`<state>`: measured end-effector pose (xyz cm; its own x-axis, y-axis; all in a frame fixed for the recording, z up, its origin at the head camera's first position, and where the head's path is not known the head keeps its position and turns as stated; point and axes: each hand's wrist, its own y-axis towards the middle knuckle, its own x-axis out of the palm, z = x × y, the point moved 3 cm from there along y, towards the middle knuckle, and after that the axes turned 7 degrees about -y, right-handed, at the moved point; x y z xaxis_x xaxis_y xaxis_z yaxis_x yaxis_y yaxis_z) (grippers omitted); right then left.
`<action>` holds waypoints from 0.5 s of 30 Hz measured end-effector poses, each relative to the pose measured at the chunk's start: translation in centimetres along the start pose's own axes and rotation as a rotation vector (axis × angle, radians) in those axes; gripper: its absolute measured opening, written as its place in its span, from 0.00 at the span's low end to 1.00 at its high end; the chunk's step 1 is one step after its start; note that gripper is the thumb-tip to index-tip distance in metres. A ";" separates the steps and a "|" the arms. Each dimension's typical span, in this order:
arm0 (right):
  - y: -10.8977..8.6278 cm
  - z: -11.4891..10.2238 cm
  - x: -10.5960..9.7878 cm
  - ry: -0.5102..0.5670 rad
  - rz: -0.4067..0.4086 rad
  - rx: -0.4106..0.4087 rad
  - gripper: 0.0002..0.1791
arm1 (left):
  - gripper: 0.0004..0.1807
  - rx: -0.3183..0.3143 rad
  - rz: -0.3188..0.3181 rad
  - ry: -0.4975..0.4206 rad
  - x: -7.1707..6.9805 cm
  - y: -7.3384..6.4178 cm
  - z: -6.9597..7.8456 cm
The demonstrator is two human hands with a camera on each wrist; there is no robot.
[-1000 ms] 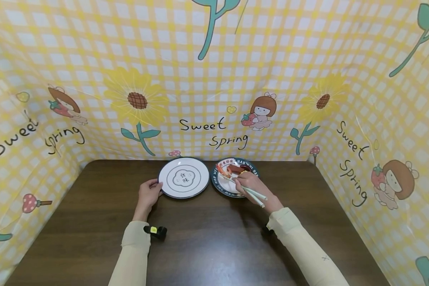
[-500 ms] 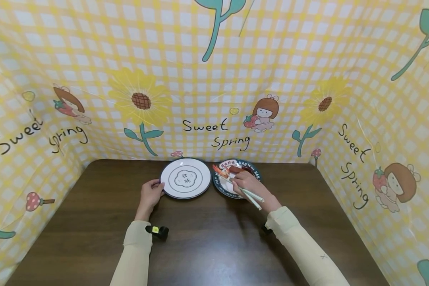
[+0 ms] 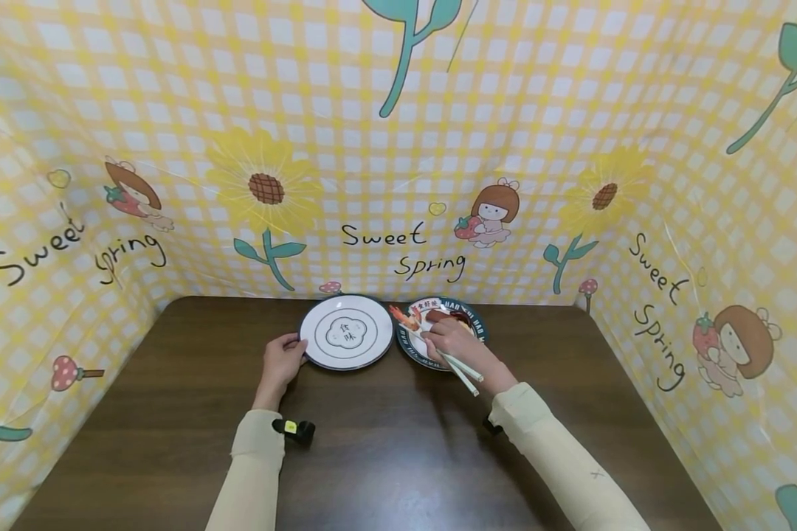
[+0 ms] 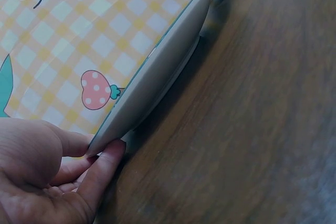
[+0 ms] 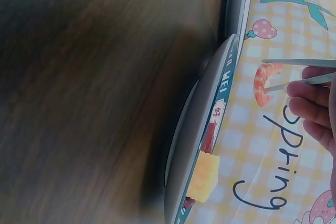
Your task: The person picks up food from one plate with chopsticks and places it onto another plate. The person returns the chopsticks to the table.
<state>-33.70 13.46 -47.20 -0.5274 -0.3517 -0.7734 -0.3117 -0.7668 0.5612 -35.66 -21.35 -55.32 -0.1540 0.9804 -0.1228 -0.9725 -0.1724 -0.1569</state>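
White plate (image 3: pixel 372 349) at left, its left edge pinched by the left grip (image 3: pixel 283 361). Pale chopsticks (image 5: pixel 299 62), pinched in the right grip (image 3: pixel 457 341), holding orange shrimp (image 5: pixel 259 85) above the dark-rimmed plate (image 3: pixel 412 352) at right.

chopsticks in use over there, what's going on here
A person's right hand is holding chopsticks that grip a shrimp in the air above the lettered plate. A yellow chunk and some reddish-brown food lie on that plate. The left hand pinches the edge of the white plate next to it. The shrimp has not been set down.
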 end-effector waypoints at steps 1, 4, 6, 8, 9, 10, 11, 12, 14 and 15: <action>0.0 0.0 0.1 0.001 0.001 -0.007 0.08 | 0.27 -0.002 0.000 0.002 0.0 0.0 0.0; 0.2 -0.2 0.1 0.001 0.020 -0.028 0.09 | 0.27 -0.010 0.002 0.006 -0.1 0.1 -0.1; 0.4 -0.3 0.2 0.000 0.017 -0.040 0.10 | 0.27 -0.013 0.006 0.013 -0.1 0.1 -0.1; 0.6 -0.4 0.2 -0.020 0.008 -0.054 0.09 | 0.26 -0.017 0.010 0.020 -0.1 0.0 0.0; 0.7 -0.5 0.3 -0.027 -0.006 -0.054 0.09 | 0.26 -0.020 0.011 0.023 -0.1 0.0 0.0; 0.7 -0.5 0.4 -0.034 -0.016 -0.054 0.09 | 0.26 -0.022 0.012 0.023 -0.1 0.0 0.0; 0.8 -0.6 0.4 -0.045 -0.025 -0.054 0.09 | 0.26 -0.025 0.013 0.023 -0.1 0.0 0.0; 0.8 -0.6 0.4 -0.053 -0.033 -0.054 0.09 | 0.26 -0.027 0.014 0.024 -0.1 0.0 0.0; 0.9 -0.7 0.5 -0.060 -0.048 -0.050 0.09 | 0.26 -0.029 0.017 0.023 -0.1 0.1 0.0; 1.0 -0.7 0.5 -0.059 -0.052 -0.045 0.08 | 0.26 -0.029 0.019 0.022 -0.1 0.1 0.0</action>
<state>-33.70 12.13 -47.23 -0.5578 -0.2794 -0.7815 -0.3044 -0.8071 0.5058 -35.73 -21.48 -55.32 -0.1680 0.9747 -0.1477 -0.9639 -0.1938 -0.1825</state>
